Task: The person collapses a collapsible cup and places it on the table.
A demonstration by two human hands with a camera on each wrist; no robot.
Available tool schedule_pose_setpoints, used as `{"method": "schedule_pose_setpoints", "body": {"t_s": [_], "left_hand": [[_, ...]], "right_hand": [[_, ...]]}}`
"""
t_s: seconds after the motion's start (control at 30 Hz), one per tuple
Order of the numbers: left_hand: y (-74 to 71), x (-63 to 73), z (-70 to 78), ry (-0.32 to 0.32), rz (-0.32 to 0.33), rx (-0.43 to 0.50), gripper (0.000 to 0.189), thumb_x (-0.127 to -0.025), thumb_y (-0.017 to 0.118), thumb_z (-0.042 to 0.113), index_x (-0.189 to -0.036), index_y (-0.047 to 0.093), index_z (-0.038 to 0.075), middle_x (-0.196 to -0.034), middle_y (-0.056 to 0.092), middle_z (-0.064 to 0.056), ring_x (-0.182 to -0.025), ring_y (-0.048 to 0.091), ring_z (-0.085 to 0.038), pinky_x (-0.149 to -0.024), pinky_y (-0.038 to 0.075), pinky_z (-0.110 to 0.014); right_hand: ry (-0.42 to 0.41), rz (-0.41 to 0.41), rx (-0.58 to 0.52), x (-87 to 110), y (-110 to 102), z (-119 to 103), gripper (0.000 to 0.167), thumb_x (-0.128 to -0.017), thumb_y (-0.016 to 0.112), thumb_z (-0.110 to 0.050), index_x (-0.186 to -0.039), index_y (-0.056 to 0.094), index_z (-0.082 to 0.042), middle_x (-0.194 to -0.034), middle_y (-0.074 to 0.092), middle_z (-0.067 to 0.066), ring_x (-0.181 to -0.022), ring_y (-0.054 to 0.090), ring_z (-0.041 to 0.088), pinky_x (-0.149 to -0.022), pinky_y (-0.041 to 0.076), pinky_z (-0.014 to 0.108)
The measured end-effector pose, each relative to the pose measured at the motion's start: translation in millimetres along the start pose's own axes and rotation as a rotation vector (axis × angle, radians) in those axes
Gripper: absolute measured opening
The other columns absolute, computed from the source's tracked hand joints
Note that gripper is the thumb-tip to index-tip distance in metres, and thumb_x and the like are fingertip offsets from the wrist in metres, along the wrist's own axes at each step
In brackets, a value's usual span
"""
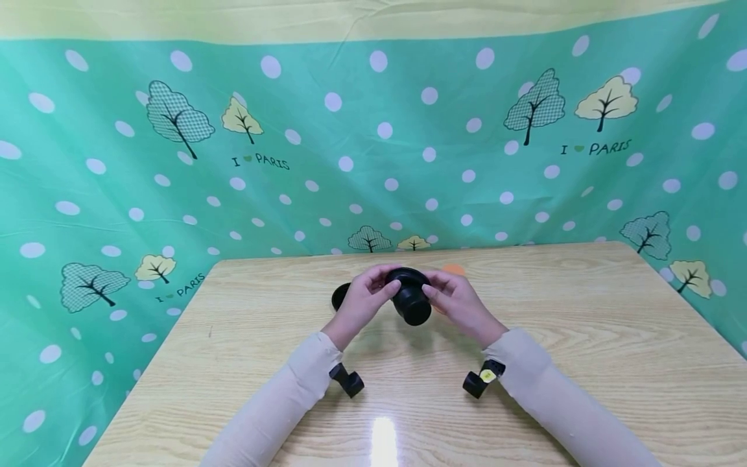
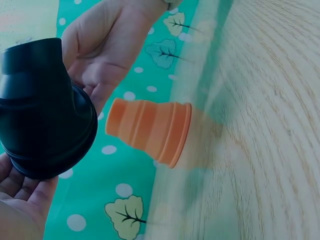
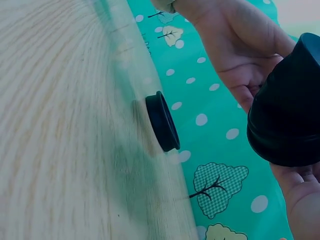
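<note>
Both hands hold a black collapsible cup [image 1: 413,305] above the table, its wide rim tilted away and its narrow base toward me. My left hand [image 1: 364,298] grips the rim from the left, thumb on the near side. On the opposite side, my right hand [image 1: 461,305] grips it the same way. The cup's stepped wall is drawn out and leans unevenly in the left wrist view. An orange collapsible cup [image 2: 150,127] stands extended, wide end down, behind my right hand. A low black round piece [image 3: 162,122] lies on the table behind my left hand, partly hidden in the head view.
The wood-grain table [image 1: 583,337] reaches back to a green dotted curtain [image 1: 385,130]. Black wrist cameras [image 1: 350,381] hang below both sleeves, close over the tabletop. A bright light reflection lies near the front.
</note>
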State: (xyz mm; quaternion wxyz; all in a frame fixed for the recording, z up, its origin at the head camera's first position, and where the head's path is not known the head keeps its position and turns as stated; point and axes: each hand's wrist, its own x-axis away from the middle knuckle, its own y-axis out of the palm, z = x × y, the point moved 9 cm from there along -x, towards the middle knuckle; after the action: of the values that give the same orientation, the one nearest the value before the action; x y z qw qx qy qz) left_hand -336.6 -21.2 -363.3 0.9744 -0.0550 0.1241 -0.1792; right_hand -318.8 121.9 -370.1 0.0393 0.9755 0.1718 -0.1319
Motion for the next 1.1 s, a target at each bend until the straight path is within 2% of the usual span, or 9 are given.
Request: {"method": "schedule_pose_setpoints", "body": {"t_s": [0.1, 0.2, 0.37, 0.43, 0.53, 0.7, 0.83, 0.97, 1.1], "left_hand": [[1.3, 0.7, 3.1, -0.006, 0.002, -0.006, 0.035, -0.094, 0.059, 0.014, -0.125, 0.056, 0.0, -0.118, 0.06, -0.016, -0.099, 0.057, -0.014, -0.087, 0.048, -0.022], [4.4, 4.8, 16.5, -0.001, -0.005, -0.013, 0.033, -0.095, 0.056, 0.01, -0.124, 0.054, -0.005, -0.118, 0.059, -0.02, -0.098, 0.057, -0.014, -0.086, 0.048, -0.021], [7.4, 8.5, 31.5, 0.001, 0.004, -0.06, 0.029, -0.095, 0.056, 0.01, -0.119, 0.056, -0.007, -0.112, 0.06, -0.018, -0.09, 0.057, -0.01, -0.08, 0.048, -0.018], [6.8, 7.3, 30.3, 0.012, 0.016, -0.083, 0.027, -0.095, 0.056, 0.01, -0.115, 0.058, -0.007, -0.11, 0.061, -0.018, -0.089, 0.058, -0.01, -0.079, 0.048, -0.018], [3.8, 2.5, 18.5, 0.032, 0.037, -0.112, 0.024, -0.094, 0.057, 0.009, -0.112, 0.061, -0.006, -0.11, 0.063, -0.019, -0.09, 0.06, -0.013, -0.079, 0.049, -0.019], [-0.8, -3.4, -0.2, 0.04, 0.055, -0.129, 0.028, -0.092, 0.062, 0.014, -0.116, 0.064, 0.001, -0.115, 0.064, -0.013, -0.099, 0.062, -0.018, -0.084, 0.051, -0.023], [-2.6, -3.0, -2.1, 0.054, 0.064, -0.13, 0.032, -0.088, 0.068, 0.013, -0.118, 0.065, 0.002, -0.117, 0.065, -0.013, -0.103, 0.064, -0.021, -0.085, 0.052, -0.026], [-1.5, -1.4, -2.4, 0.027, 0.055, -0.137, 0.033, -0.085, 0.07, 0.012, -0.117, 0.066, 0.003, -0.116, 0.065, -0.013, -0.102, 0.064, -0.021, -0.083, 0.052, -0.024], [3.1, 3.9, 7.9, -0.008, 0.02, -0.169, 0.034, -0.087, 0.069, 0.01, -0.119, 0.064, 0.001, -0.117, 0.065, -0.014, -0.103, 0.064, -0.022, -0.082, 0.052, -0.024]], "right_hand": [[0.013, 0.006, -0.007, 0.0, -0.2, 0.9, 0.036, -0.097, 0.052, -0.007, -0.124, 0.048, 0.015, -0.104, 0.062, -0.001, -0.094, 0.06, 0.006, -0.08, 0.05, 0.017], [0.027, 0.012, -0.003, 0.2, -1.0, 1.2, 0.037, -0.097, 0.052, -0.009, -0.126, 0.048, 0.014, -0.107, 0.061, 0.001, -0.096, 0.06, 0.006, -0.082, 0.05, 0.018], [0.027, 0.026, 0.016, 0.2, -3.3, 0.5, 0.038, -0.096, 0.054, -0.01, -0.126, 0.05, 0.013, -0.108, 0.062, 0.004, -0.095, 0.061, 0.007, -0.081, 0.052, 0.019], [0.019, 0.019, 0.023, -0.1, -3.0, -0.1, 0.038, -0.096, 0.055, -0.01, -0.126, 0.051, 0.013, -0.107, 0.063, 0.005, -0.094, 0.063, 0.007, -0.081, 0.052, 0.021], [0.021, -0.002, 0.036, -0.3, -2.1, -0.1, 0.037, -0.095, 0.056, -0.009, -0.125, 0.052, 0.013, -0.107, 0.063, 0.008, -0.093, 0.064, 0.009, -0.081, 0.053, 0.023], [0.08, -0.012, 0.118, 0.2, -3.8, 3.4, 0.034, -0.094, 0.059, -0.012, -0.12, 0.057, 0.009, -0.111, 0.062, 0.014, -0.092, 0.063, 0.009, -0.082, 0.052, 0.024], [0.121, -0.034, 0.192, -0.1, -3.9, 7.0, 0.033, -0.093, 0.06, -0.017, -0.118, 0.06, 0.005, -0.112, 0.063, 0.015, -0.092, 0.062, 0.011, -0.085, 0.051, 0.03], [0.137, -0.044, 0.235, -0.2, -3.9, 7.8, 0.033, -0.092, 0.062, -0.02, -0.119, 0.061, 0.001, -0.112, 0.064, 0.014, -0.093, 0.063, 0.015, -0.085, 0.05, 0.03], [0.148, -0.052, 0.282, -0.5, -4.7, 9.9, 0.036, -0.091, 0.065, -0.023, -0.12, 0.061, -0.002, -0.114, 0.064, 0.012, -0.097, 0.063, 0.017, -0.084, 0.05, 0.025]]}}
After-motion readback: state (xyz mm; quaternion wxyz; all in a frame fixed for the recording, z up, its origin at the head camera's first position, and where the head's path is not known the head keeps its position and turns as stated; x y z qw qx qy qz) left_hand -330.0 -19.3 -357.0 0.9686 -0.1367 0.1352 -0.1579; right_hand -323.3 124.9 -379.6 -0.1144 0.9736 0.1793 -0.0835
